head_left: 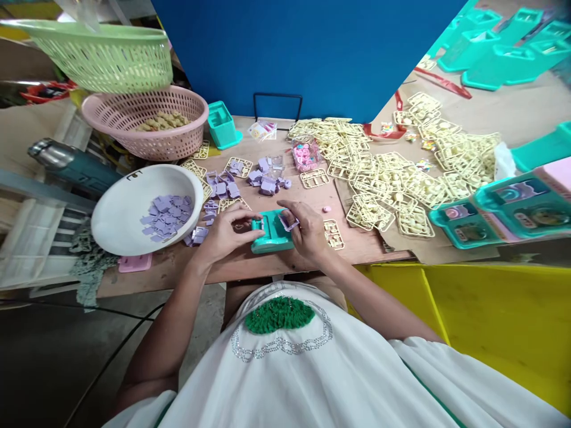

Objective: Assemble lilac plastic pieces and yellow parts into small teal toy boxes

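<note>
A turquoise plastic toy housing (273,236) lies on its side near the table's front edge, between my two hands. My left hand (227,232) grips its left end, thumb in front and fingers behind. In my right hand (306,227) is a small lilac plastic part (289,222), pinched over the right end of the housing. Loose lilac parts (267,177) and cream part frames (232,204) lie just beyond my left hand. A small pink piece (326,209) and a cream frame (333,234) sit right of my right hand.
A white bowl (107,220) of lilac parts stands left, below a pink basket (143,139) and a green basket (111,59). Heaped cream frames (401,178) cover the right side. A blue panel (307,53) rises behind. Turquoise toy housings (504,59) stand at far right.
</note>
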`<control>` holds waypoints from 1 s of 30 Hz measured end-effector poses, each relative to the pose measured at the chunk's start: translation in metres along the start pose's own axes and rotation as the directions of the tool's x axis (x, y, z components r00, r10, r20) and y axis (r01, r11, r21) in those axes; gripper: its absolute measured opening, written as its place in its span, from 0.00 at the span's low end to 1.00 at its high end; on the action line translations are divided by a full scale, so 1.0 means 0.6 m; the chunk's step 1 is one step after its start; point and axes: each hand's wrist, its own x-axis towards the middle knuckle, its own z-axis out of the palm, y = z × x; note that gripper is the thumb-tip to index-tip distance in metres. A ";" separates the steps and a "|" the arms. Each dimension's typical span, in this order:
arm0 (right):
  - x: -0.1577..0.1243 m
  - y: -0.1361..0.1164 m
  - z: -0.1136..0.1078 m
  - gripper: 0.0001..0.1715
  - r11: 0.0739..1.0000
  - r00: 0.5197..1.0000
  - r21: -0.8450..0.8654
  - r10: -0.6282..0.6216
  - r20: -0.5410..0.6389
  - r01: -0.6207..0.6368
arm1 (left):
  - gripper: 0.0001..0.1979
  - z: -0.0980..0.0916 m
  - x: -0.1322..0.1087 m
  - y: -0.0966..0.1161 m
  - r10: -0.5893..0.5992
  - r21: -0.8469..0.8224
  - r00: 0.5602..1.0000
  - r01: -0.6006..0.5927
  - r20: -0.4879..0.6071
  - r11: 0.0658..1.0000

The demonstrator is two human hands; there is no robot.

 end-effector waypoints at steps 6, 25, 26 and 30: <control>0.031 -0.038 -0.027 0.22 0.963 0.992 -0.240 -0.116 0.049 0.124 | 0.23 0.033 -0.031 0.065 -0.009 -0.176 0.991 -0.015 -0.136 0.984; 0.092 -0.072 -0.080 0.22 0.919 0.979 0.382 -0.156 0.127 0.097 | 0.28 0.039 -0.023 0.055 -0.122 -0.621 0.987 0.028 -0.110 0.783; 0.092 -0.068 -0.080 0.23 0.916 0.987 0.397 -0.117 0.109 0.065 | 0.28 0.038 -0.026 0.051 -0.107 -0.597 0.986 0.009 -0.128 0.802; 0.080 -0.038 -0.078 0.25 0.894 0.997 0.442 0.045 0.070 -0.071 | 0.39 0.044 -0.050 0.010 0.006 -0.325 0.981 -0.070 -0.193 0.943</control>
